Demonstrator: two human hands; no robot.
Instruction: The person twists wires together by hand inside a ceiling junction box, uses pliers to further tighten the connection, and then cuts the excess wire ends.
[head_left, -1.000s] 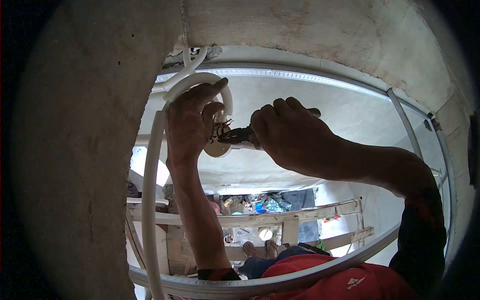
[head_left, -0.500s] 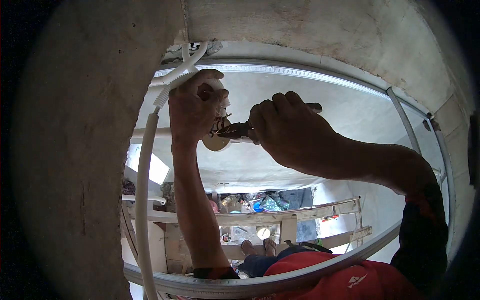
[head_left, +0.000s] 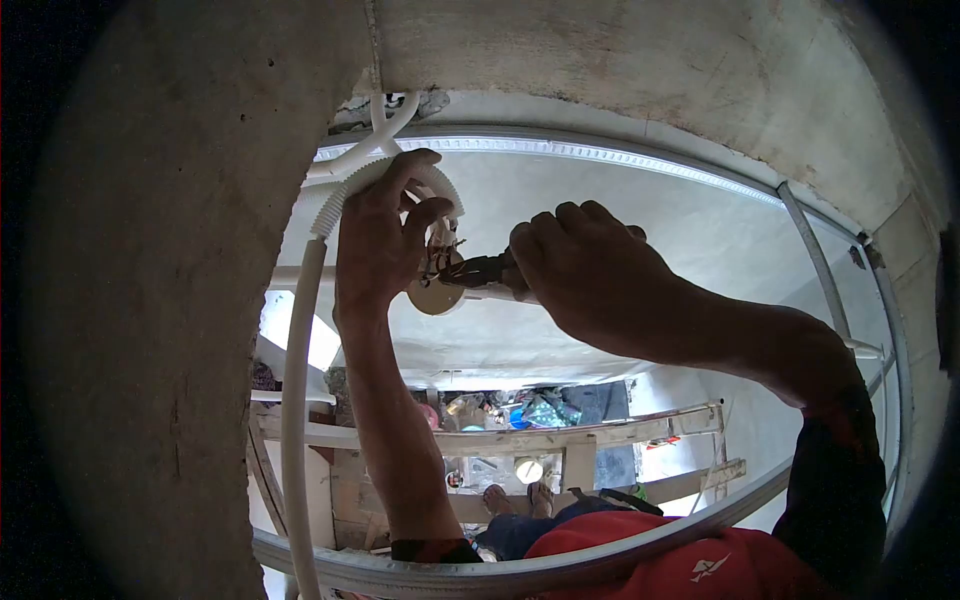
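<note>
My left hand (head_left: 380, 245) curls its thumb and fingers around a white corrugated conduit (head_left: 335, 205), which bends over in an arch. Below the conduit's end, several thin wires (head_left: 440, 262) come out at a round cream junction box (head_left: 436, 298). In my closed right hand (head_left: 590, 265) is a pair of dark pliers (head_left: 478, 270). Their jaws point left and meet the wires in front of the box; whether they bite on one is too small to tell. My right fingers hide most of the handles.
A smooth white pipe (head_left: 300, 400) runs down on the left beside a concrete beam (head_left: 150, 300). Metal ceiling channels cross above (head_left: 560, 147) and below (head_left: 600, 560). Wooden scaffold planks (head_left: 520, 437) lie beneath, with my feet (head_left: 540, 500) on them.
The view has shifted slightly, so everything sits a little lower. My left fingers have moved a little on the conduit, showing more of its arch. The pliers stay at the wires.
</note>
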